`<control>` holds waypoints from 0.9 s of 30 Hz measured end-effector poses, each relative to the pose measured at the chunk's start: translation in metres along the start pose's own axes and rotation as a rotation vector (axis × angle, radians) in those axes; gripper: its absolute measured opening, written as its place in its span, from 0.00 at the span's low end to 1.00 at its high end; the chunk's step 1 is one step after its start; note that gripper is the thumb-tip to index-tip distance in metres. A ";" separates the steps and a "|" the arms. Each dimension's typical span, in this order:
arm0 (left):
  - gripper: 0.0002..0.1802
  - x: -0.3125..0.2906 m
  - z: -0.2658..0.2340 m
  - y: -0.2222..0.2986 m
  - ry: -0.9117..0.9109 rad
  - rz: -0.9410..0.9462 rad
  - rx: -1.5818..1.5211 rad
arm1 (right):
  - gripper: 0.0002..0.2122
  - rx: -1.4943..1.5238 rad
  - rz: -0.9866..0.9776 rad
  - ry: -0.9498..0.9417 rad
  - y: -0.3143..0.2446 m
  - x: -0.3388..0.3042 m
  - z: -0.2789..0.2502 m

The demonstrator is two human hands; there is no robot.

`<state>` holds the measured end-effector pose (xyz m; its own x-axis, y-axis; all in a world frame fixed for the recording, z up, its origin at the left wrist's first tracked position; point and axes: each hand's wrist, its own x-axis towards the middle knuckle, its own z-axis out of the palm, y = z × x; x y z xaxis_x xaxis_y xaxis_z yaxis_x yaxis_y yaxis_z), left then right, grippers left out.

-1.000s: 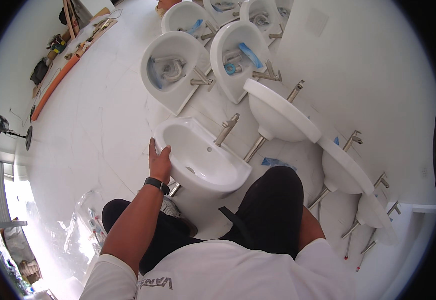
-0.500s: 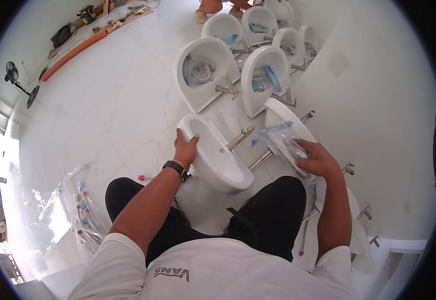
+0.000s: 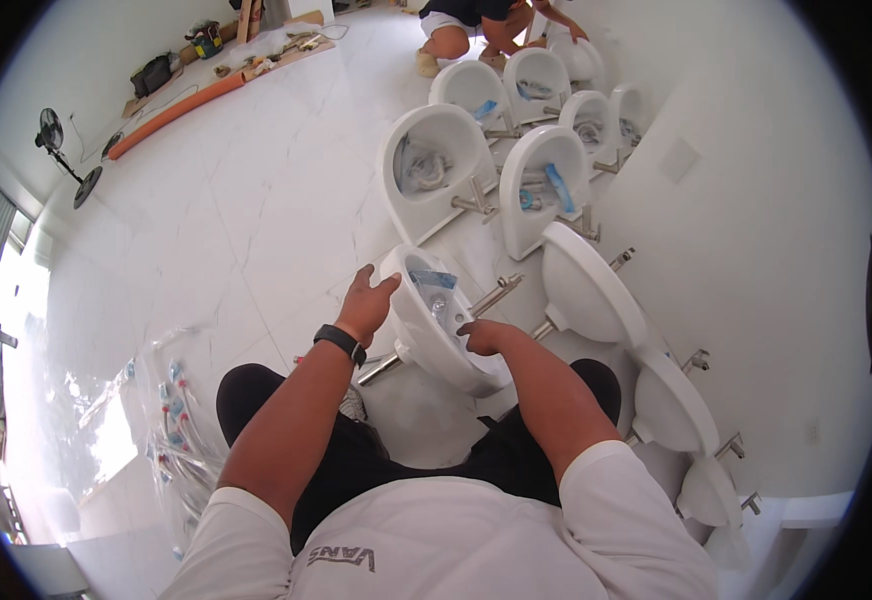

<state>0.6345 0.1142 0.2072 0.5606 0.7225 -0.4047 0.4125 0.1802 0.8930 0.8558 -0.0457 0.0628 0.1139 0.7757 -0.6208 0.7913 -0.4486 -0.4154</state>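
Note:
A white washbasin [image 3: 418, 330] stands tilted on the floor between my knees, with a metal faucet [image 3: 496, 294] sticking out from its right side and a metal drain pipe [image 3: 380, 369] showing below its left side. Inside the bowl lies a clear plastic bag with a blue strip [image 3: 434, 281], its contents hard to make out. My left hand [image 3: 368, 303], below a black wristwatch, is open at the basin's left rim, thumb against the edge. Curled fingers of my right hand [image 3: 489, 338] reach into the bowl beside the bag's lower end; what they hold, if anything, is hidden.
Several more basins with faucets stand ahead, such as one [image 3: 436, 150] holding a bag. Others [image 3: 591, 290] lean along the right wall. A person [image 3: 476, 28] crouches at the far end. Hoses in plastic [image 3: 178, 420] lie left; an orange pipe [image 3: 176, 117] and fan [image 3: 51, 130] are farther.
My right hand has moved left from beside the basin into its bowl, and the bag it carried now lies there. My left hand's grip on the rim has loosened. The view has tilted up.

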 end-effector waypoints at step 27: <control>0.27 -0.349 -0.211 -0.406 0.505 -0.799 -0.394 | 0.33 0.240 0.112 0.179 0.019 -0.053 -0.026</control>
<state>0.1204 -0.0700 0.0275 -0.1804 0.4754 -0.8611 0.2161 0.8732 0.4368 0.8809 -0.0838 0.1048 0.3136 0.7716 -0.5535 0.6058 -0.6114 -0.5091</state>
